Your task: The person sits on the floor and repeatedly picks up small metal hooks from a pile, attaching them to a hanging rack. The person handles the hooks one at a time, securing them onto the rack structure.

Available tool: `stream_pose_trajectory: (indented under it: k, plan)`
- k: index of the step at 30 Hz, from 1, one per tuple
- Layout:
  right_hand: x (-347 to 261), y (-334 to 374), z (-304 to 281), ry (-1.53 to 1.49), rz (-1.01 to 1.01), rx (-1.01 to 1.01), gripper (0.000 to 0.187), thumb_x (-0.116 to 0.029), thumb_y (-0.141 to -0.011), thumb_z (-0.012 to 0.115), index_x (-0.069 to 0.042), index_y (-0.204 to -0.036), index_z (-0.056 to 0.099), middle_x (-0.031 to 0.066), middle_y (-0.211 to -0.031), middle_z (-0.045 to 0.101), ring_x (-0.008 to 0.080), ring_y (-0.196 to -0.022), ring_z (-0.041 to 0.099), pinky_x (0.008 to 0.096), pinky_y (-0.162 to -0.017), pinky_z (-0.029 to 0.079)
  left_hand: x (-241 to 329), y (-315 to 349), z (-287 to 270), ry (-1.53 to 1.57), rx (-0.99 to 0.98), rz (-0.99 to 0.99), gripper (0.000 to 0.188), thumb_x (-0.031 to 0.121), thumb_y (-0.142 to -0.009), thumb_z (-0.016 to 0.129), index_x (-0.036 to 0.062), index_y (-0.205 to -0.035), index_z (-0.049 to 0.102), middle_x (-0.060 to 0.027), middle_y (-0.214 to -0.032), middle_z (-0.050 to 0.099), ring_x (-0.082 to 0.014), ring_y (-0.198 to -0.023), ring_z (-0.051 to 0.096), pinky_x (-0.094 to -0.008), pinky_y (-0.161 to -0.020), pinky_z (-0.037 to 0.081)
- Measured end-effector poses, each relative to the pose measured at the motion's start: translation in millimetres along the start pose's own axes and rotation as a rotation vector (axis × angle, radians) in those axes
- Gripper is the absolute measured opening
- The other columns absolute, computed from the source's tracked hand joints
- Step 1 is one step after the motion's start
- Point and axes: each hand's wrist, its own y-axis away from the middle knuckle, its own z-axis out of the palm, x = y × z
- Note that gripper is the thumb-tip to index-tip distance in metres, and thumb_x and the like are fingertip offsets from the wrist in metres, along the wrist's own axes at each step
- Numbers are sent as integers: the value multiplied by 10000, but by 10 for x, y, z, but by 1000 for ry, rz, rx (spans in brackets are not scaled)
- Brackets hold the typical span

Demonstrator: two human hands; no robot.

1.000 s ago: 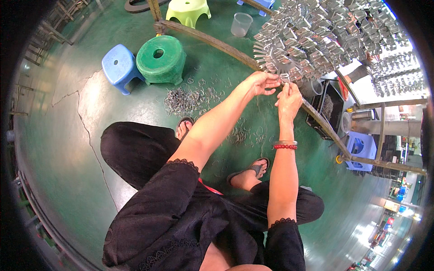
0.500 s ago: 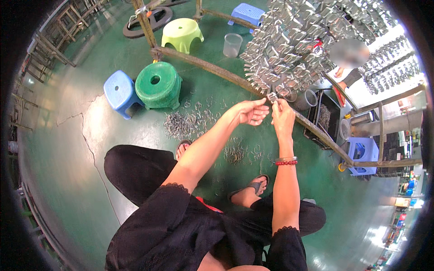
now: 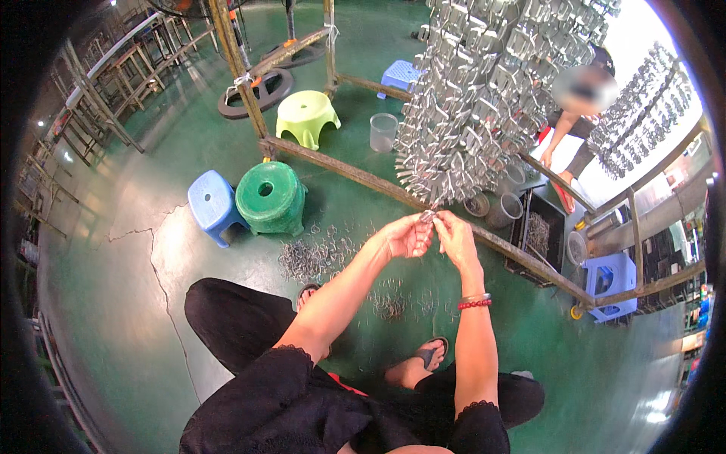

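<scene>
A small shiny metal piece (image 3: 429,216) sits between the fingertips of both my hands, just below a large hanging cluster of bent metal parts (image 3: 476,113). My left hand (image 3: 409,237) has its fingers curled, with thumb and forefinger at the piece. My right hand (image 3: 458,240) pinches it from the other side. Fingers cover much of the piece, so its exact shape is unclear. Under my forearms, loose thin metal clips lie on the green floor in a larger pile (image 3: 302,259) and a smaller pile (image 3: 389,304).
A wooden frame bar (image 3: 348,172) crosses beyond my hands. Green (image 3: 271,200), blue (image 3: 214,204) and yellow-green (image 3: 308,115) stools stand to the left. Clear cups and a black crate (image 3: 556,223) sit at right. Another person (image 3: 563,136) works behind the cluster.
My left hand has closed in from apart to meet the right at the metal piece. The view has tilted up, so the scene sits lower in the picture.
</scene>
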Motion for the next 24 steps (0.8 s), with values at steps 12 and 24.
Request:
stream_pose_trajectory:
  k: [12, 24]
  plan:
    - [-54, -24, 59, 195, 5, 47, 226, -238, -874, 541, -69, -999, 624, 194, -865, 647, 376, -832, 623, 448, -704, 483, -98, 109, -98, -113, 330, 196, 266, 322, -926, 533, 100, -800, 607, 12, -690, 586, -124, -618, 541, -287, -603, 485]
    - [-131, 81, 92, 444, -175, 190, 174, -236, -880, 532, -68, -909, 568, 169, -808, 643, 381, -735, 623, 488, -636, 492, 18, 678, 339, -1081, 573, 531, 330, 325, -910, 555, 23, -817, 650, -15, -672, 599, -87, -594, 518, -250, -549, 430]
